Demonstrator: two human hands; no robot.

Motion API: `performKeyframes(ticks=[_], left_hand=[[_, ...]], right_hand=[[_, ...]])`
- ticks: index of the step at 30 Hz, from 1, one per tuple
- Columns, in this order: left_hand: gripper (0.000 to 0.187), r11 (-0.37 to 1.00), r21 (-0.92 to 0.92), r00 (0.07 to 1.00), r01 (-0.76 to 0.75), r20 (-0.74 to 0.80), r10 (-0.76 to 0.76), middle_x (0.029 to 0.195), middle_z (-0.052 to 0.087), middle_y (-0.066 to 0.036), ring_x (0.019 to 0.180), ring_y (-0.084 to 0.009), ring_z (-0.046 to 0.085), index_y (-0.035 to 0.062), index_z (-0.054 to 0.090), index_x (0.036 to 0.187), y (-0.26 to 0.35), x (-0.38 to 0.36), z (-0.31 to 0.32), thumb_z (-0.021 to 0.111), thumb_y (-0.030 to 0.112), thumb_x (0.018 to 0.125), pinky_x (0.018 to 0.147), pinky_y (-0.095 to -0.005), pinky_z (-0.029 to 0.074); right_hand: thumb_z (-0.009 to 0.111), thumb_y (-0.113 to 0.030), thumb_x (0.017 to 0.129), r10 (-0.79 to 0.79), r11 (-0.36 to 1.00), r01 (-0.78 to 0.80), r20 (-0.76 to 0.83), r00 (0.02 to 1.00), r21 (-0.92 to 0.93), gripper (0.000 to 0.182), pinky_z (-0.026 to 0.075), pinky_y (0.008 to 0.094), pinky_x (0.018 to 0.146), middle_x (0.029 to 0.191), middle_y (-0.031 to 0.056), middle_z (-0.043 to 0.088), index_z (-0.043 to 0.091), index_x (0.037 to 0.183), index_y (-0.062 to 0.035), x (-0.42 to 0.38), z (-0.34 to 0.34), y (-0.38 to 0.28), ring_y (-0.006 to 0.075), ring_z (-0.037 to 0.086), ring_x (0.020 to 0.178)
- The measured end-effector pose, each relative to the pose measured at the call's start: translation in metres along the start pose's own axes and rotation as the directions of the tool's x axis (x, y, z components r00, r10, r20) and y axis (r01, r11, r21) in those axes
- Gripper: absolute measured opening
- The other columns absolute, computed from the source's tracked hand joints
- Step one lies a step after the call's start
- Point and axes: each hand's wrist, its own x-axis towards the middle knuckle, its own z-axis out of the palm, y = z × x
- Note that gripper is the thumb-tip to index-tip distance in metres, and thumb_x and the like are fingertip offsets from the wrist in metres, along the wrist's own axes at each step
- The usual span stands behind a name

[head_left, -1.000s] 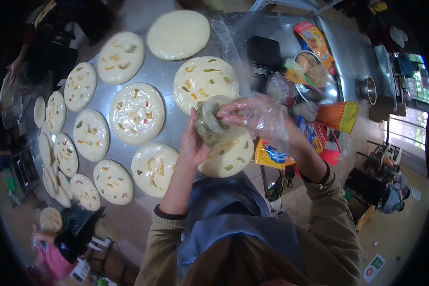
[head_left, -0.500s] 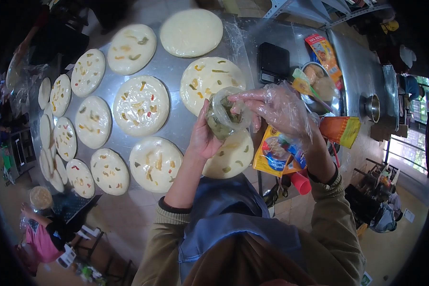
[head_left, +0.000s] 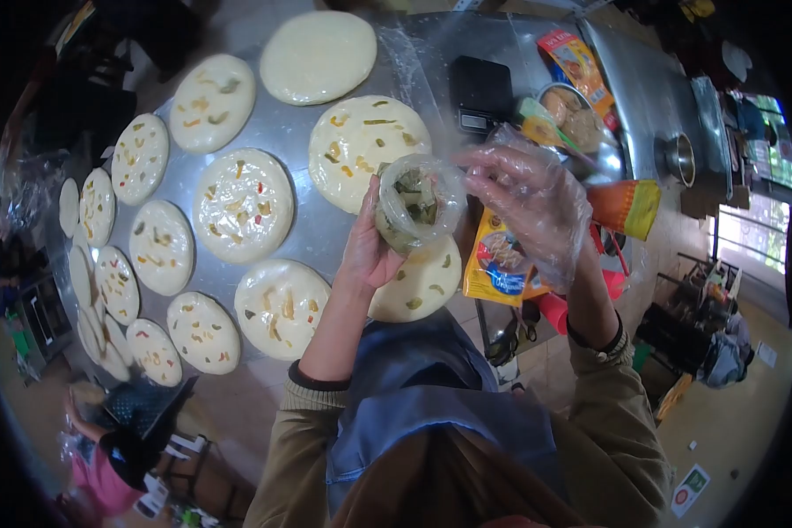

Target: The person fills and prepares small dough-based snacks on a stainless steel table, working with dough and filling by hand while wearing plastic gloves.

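Observation:
My left hand (head_left: 367,251) is wrapped round a plastic-lined jar (head_left: 414,201) of green pieces, tilted so its open mouth shows. My right hand (head_left: 530,198), in a clear plastic glove, is just right of the jar, its fingers bent and pressed together; whether they pinch something is too small to tell. Beneath the jar lies a dough round (head_left: 418,286) with green pieces on it, partly hidden. Behind the jar a dough round (head_left: 361,141) bears green and orange strips. A plain dough round (head_left: 319,57) lies at the back.
Several topped dough rounds (head_left: 244,207) cover the metal table's left side. A black scale (head_left: 481,92), a metal bowl (head_left: 620,167) with food and a spoon, a yellow packet (head_left: 495,260) and an orange packet (head_left: 620,207) are on the right. A person in pink (head_left: 106,475) is at lower left.
My right hand has drawn back to the right from the jar's mouth, which now shows uncovered. The view has shifted, so the table's things appear further left.

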Motion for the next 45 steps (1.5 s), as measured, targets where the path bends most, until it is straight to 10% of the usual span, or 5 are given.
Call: performKeyframes(ticks=[9,19,22,30,45], left_hand=[[0.054,0.976,0.099,0.98,0.194,-0.056,-0.189,0.125,0.049,-0.011,0.113,-0.0236,0.051,0.0071,0.041,0.129,-0.028,0.008,0.006,0.041,0.046,0.092,0.097,-0.04,0.043],[0.061,0.917,0.257,0.951,0.306,-0.126,-0.283,0.124,0.05,-0.01,0.112,-0.0206,0.051,0.006,0.042,0.128,-0.097,-0.003,0.016,0.04,0.053,0.09,0.097,-0.0373,0.042],[0.059,0.923,0.237,0.953,0.304,-0.093,-0.29,0.125,0.049,-0.011,0.113,-0.0212,0.051,0.0061,0.042,0.128,-0.112,-0.004,0.016,0.039,0.052,0.091,0.098,-0.0374,0.042],[0.054,0.967,0.137,0.976,0.215,0.007,-0.218,0.125,0.05,-0.011,0.113,-0.0228,0.051,0.0066,0.044,0.127,-0.131,-0.01,0.027,0.038,0.048,0.092,0.096,-0.0392,0.043],[0.056,0.995,-0.078,0.99,0.058,0.129,-0.048,0.122,0.052,-0.012,0.111,-0.0221,0.052,0.004,0.043,0.126,-0.091,-0.016,0.005,0.033,0.049,0.094,0.097,-0.0363,0.04]], right_hand=[[0.064,-0.005,0.078,-0.267,0.893,0.214,-0.083,0.96,-0.397,0.028,0.049,0.0284,0.076,0.095,0.007,0.065,0.064,0.106,-0.0062,-0.044,-0.001,0.012,0.0175,0.061,0.091],[0.066,0.0,0.074,0.009,0.995,-0.061,-0.509,0.861,-0.085,0.033,0.049,0.0278,0.07,0.094,0.0054,0.063,0.064,0.106,-0.0076,-0.124,-0.02,0.042,0.0157,0.06,0.087],[0.064,0.0,0.074,-0.317,0.879,0.179,-0.262,0.911,-0.442,0.023,0.051,0.0296,0.073,0.095,0.0066,0.064,0.066,0.096,-0.0091,-0.143,-0.032,0.06,0.0198,0.062,0.083],[0.059,-0.023,0.082,-0.322,0.655,0.351,0.173,0.931,-0.669,0.031,0.042,0.0419,0.084,0.113,0.0065,0.059,0.06,0.111,-0.0133,-0.159,-0.051,0.045,0.0272,0.054,0.103],[0.061,-0.017,0.082,-0.136,0.884,0.249,0.292,0.947,-0.396,0.022,0.047,0.0394,0.08,0.103,0.0108,0.061,0.059,0.103,-0.0092,-0.081,-0.029,0.019,0.0326,0.058,0.096]])
